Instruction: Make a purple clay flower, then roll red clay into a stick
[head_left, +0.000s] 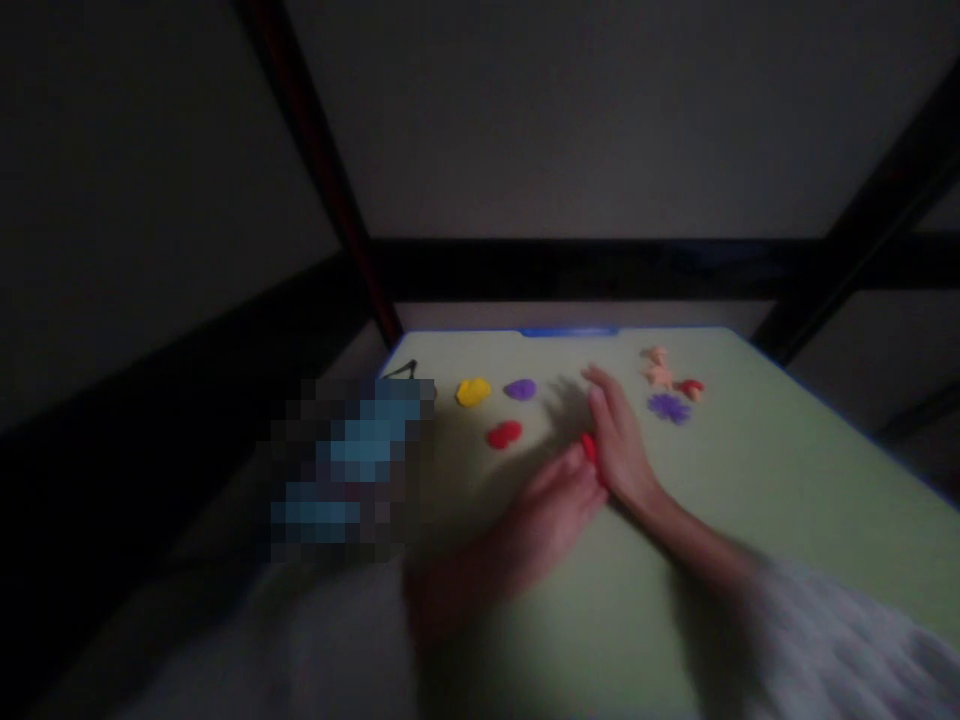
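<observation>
A lump of red modelling clay point(590, 448) is pressed between my two palms above the table, and most of it is hidden. My left hand point(551, 500) lies slanted against it from the left, somewhat blurred, with its fingers together. From the right, my right hand point(621, 440) presses on the same clay, its fingers stretched out and pointing away from me. Just beyond my left hand, a flat red clay piece point(505, 434) lies on the table. Behind that are a yellow clay piece point(473, 391) and a purple clay piece point(521, 389).
Right of my hands on the pale table point(765, 480) lie a purple spiky clay shape point(670, 407), a red-topped mushroom shape point(691, 389) and peach shapes point(659, 375). Pixelation covers something bluish point(375, 440) at the left edge. A blue strip point(570, 331) marks the far edge.
</observation>
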